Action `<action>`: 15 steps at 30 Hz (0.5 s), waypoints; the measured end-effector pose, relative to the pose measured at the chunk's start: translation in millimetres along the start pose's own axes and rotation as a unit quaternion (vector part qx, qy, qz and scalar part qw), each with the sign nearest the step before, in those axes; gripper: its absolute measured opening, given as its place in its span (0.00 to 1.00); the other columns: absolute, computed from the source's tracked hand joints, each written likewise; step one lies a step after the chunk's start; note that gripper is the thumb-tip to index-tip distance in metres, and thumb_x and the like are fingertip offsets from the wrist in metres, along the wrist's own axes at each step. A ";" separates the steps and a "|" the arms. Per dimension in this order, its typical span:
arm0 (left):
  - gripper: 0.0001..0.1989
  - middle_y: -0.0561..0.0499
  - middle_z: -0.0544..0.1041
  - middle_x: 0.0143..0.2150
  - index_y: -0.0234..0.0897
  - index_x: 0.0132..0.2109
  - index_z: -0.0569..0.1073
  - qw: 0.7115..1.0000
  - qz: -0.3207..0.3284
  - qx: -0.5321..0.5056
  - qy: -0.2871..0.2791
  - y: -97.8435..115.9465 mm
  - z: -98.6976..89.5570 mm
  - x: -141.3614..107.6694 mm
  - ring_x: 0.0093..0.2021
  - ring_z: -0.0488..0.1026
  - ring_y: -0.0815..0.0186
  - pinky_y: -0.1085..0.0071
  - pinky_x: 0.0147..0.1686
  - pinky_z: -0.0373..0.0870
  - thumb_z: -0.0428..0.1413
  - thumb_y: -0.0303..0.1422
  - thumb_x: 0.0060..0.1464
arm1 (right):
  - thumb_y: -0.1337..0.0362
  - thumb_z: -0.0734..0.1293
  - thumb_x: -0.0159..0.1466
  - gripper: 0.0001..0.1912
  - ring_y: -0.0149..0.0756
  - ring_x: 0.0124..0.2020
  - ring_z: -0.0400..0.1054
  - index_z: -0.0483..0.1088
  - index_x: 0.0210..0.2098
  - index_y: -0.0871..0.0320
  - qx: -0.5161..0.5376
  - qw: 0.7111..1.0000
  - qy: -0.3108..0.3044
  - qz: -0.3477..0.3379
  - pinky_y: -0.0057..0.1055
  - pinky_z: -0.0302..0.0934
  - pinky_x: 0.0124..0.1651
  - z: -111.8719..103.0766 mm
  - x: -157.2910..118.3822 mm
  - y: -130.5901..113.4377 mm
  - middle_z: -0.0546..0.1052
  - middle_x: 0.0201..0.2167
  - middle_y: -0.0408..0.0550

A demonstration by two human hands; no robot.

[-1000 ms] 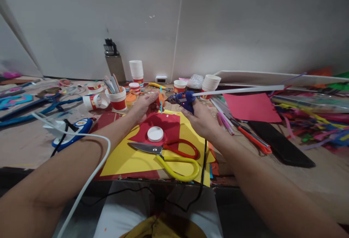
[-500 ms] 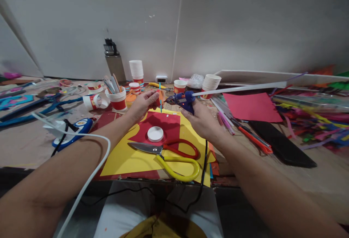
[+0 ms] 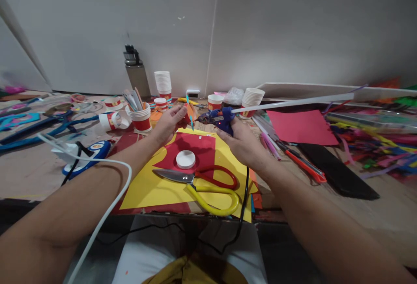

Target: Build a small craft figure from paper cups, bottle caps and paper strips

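Left hand [image 3: 170, 122], outstretched, pinches an orange piece [image 3: 190, 111] — right hand [image 3: 241, 140], likewise outstretched, grips a glue gun [image 3: 219, 118].

Bare forearms [image 3: 87, 197], white trousers [image 3: 146, 249], a patch of mustard cloth [image 3: 205, 271].
Left hand [image 3: 167, 124] and right hand [image 3: 243, 144] are bare too; from here I spot a small orange fleck [image 3: 127, 272] on the left trouser leg and a dark line through the near cloth.

The blue strip [image 3: 192, 125] on the orange piece [image 3: 190, 111] held by the left hand [image 3: 170, 121], previously near-vertical, now tilts, top toward that hand. The white stick [image 3: 293, 103] extends farther outward beyond the right hand [image 3: 241, 140].
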State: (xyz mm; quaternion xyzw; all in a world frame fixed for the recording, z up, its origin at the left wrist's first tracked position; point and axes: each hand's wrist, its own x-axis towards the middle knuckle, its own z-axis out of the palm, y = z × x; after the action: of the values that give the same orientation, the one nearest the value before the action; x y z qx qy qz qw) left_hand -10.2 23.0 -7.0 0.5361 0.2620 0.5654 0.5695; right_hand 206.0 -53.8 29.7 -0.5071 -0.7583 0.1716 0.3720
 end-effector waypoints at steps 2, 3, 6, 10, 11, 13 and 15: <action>0.18 0.48 0.79 0.32 0.33 0.40 0.74 0.998 -0.032 -0.056 0.004 1.1 0.3 -0.2 0.27 0.75 0.69 0.76 0.26 0.69 0.60 0.45 0.52 | 0.61 0.64 0.61 0.13 0.43 0.39 0.70 0.69 0.45 0.59 0.037 0.999 0.023 0.009 0.39 0.63 0.43 -2.2 -0.4 -3.0 0.77 0.40 0.52; 0.19 0.46 0.80 0.35 0.33 0.43 0.74 0.995 -0.054 -0.083 0.000 2.3 0.9 -0.7 0.29 0.76 0.68 0.75 0.28 0.71 0.57 0.45 0.55 | 0.61 0.63 0.61 0.11 0.40 0.35 0.69 0.69 0.41 0.59 0.064 0.997 0.031 0.017 0.37 0.62 0.40 -3.2 -0.9 -4.5 0.77 0.36 0.51; 0.21 0.42 0.80 0.40 0.32 0.47 0.74 0.982 -0.122 -0.141 -0.028 7.3 5.4 -4.4 0.32 0.78 0.67 0.72 0.33 0.74 0.50 0.45 0.60 | 0.59 0.62 0.62 0.09 0.33 0.27 0.64 0.68 0.35 0.59 0.168 0.985 0.027 0.041 0.31 0.59 0.31 -4.5 -2.7 -7.3 0.74 0.28 0.46; 0.22 0.40 0.80 0.44 0.31 0.49 0.73 0.970 -0.150 -0.183 -0.057 10.2 11.1 -9.8 0.33 0.78 0.66 0.70 0.34 0.75 0.47 0.44 0.62 | 0.58 0.63 0.62 0.09 0.30 0.24 0.61 0.66 0.34 0.59 0.244 0.969 0.025 0.037 0.29 0.56 0.28 -1.8 -3.7 -7.0 0.69 0.22 0.41; 0.21 0.39 0.79 0.46 0.31 0.50 0.74 0.967 -0.155 -0.190 -0.066 9.6 11.6 -10.5 0.34 0.78 0.65 0.70 0.34 0.75 0.47 0.43 0.63 | 0.58 0.63 0.61 0.09 0.29 0.23 0.61 0.66 0.34 0.59 0.249 0.968 0.027 0.035 0.28 0.55 0.28 -0.9 -3.7 -6.7 0.69 0.21 0.41; 0.21 0.38 0.78 0.48 0.30 0.50 0.74 0.963 -0.167 -0.196 -0.083 7.3 11.5 -11.4 0.36 0.78 0.64 0.69 0.36 0.75 0.47 0.42 0.62 | 0.58 0.63 0.61 0.09 0.29 0.23 0.61 0.67 0.34 0.59 0.248 0.968 0.028 0.036 0.28 0.54 0.27 0.8 -3.4 -6.2 0.69 0.21 0.41; 0.20 0.38 0.78 0.50 0.30 0.50 0.74 0.961 -0.170 -0.198 -0.094 4.6 11.0 -11.9 0.39 0.78 0.62 0.69 0.38 0.75 0.48 0.41 0.62 | 0.59 0.64 0.61 0.09 0.28 0.22 0.60 0.67 0.33 0.58 0.246 0.968 0.025 0.038 0.28 0.54 0.26 2.0 -3.3 -6.3 0.69 0.21 0.40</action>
State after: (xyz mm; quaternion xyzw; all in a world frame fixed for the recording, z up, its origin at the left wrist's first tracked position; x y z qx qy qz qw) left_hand -4.5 7.5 -3.3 0.4111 0.1773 0.4481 0.7738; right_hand 201.2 -59.2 31.1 -0.4330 -0.6632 0.3541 0.4972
